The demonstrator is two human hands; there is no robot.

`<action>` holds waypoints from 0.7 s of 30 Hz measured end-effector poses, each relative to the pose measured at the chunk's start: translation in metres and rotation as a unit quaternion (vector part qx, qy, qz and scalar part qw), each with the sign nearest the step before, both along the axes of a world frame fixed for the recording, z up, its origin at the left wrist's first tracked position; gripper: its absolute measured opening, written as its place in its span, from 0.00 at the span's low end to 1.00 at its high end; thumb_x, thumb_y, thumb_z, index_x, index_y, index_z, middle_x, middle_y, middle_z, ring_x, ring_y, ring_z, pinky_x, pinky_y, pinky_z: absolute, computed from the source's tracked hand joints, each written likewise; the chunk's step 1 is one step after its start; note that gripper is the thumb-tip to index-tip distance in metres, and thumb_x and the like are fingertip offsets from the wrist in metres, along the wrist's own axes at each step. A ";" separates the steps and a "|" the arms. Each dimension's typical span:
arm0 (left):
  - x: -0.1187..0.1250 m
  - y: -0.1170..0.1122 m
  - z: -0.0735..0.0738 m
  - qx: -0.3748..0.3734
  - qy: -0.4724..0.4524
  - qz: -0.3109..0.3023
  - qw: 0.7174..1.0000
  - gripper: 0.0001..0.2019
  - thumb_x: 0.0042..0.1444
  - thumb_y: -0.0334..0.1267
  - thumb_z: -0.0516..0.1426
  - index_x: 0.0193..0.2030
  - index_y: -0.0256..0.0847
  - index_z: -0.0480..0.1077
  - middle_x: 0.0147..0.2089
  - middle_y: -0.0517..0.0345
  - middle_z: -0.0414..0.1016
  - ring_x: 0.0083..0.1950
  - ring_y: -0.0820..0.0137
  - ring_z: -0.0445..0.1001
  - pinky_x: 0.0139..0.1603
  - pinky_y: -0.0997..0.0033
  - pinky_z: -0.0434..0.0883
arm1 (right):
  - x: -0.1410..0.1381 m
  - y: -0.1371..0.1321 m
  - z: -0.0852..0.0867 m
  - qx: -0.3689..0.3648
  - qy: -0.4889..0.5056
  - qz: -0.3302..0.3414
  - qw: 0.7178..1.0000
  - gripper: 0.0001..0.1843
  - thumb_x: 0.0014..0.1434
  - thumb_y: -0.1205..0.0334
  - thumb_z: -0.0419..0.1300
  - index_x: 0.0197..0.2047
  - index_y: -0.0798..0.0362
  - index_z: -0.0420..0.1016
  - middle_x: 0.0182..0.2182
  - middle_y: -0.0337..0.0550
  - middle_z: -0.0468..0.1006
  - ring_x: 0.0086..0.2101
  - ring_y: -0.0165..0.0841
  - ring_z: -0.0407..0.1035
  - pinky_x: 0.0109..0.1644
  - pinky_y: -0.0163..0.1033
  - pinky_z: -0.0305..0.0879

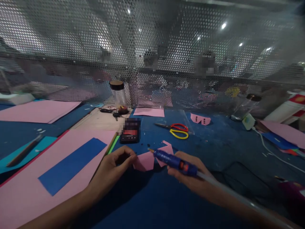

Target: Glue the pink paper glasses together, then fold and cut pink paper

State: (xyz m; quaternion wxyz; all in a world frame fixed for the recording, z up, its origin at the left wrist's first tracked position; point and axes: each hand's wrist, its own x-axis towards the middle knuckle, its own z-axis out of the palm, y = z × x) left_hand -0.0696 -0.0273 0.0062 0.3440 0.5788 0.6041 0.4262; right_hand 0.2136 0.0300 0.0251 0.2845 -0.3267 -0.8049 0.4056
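The small pink paper cutout (145, 160) lies on the blue table (152, 203), just in front of the phone (130, 134). The left hand (111, 168) pinches its near-left edge, fingers closed on the paper. The right hand (188, 173) is wrapped around a blue glue gun (175, 161), nozzle at the cutout's upper edge. Best to keep the pinching fingers well off the nozzle and press the paper flat, I'd judge. Scissors (177, 129) lie right of the phone; a blue strip (71, 165) on a pink sheet (28, 197) lies to its left

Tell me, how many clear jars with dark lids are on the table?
2. One jar stands upright at the back, left of centre. The other jar lies tilted at the back right. More may be hidden behind the mesh.
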 end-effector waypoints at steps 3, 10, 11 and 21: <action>0.001 -0.002 0.002 0.004 0.008 -0.006 1.000 0.13 0.63 0.49 0.57 0.35 0.43 0.74 0.33 0.58 0.76 0.33 0.66 0.72 0.35 0.68 0.67 | -0.003 -0.009 -0.003 0.018 -0.027 0.082 0.996 0.08 0.65 0.57 0.63 0.37 0.52 0.74 0.33 0.38 0.76 0.32 0.30 0.68 0.37 0.34 0.65; 0.000 0.001 0.002 -0.020 -0.002 0.006 1.000 0.14 0.63 0.50 0.57 0.33 0.43 0.74 0.32 0.57 0.77 0.33 0.64 0.72 0.35 0.65 0.67 | -0.010 -0.012 -0.014 0.012 -0.079 0.040 0.996 0.03 0.61 0.68 0.61 0.39 0.51 0.73 0.34 0.38 0.76 0.31 0.31 0.70 0.35 0.36 0.63; -0.001 0.002 0.002 -0.023 -0.005 0.006 1.000 0.15 0.63 0.51 0.57 0.34 0.43 0.74 0.33 0.57 0.78 0.33 0.65 0.72 0.35 0.65 0.67 | -0.010 -0.012 -0.015 0.015 -0.083 0.036 0.996 0.03 0.61 0.68 0.61 0.38 0.51 0.73 0.33 0.38 0.76 0.30 0.31 0.70 0.34 0.35 0.62; 0.001 0.001 0.003 -0.033 -0.017 0.004 0.999 0.15 0.63 0.51 0.57 0.34 0.42 0.73 0.34 0.57 0.79 0.34 0.65 0.73 0.34 0.67 0.67 | -0.007 -0.008 -0.033 0.072 -0.103 0.033 0.991 0.05 0.58 0.69 0.61 0.37 0.51 0.69 0.31 0.36 0.75 0.28 0.29 0.67 0.32 0.34 0.57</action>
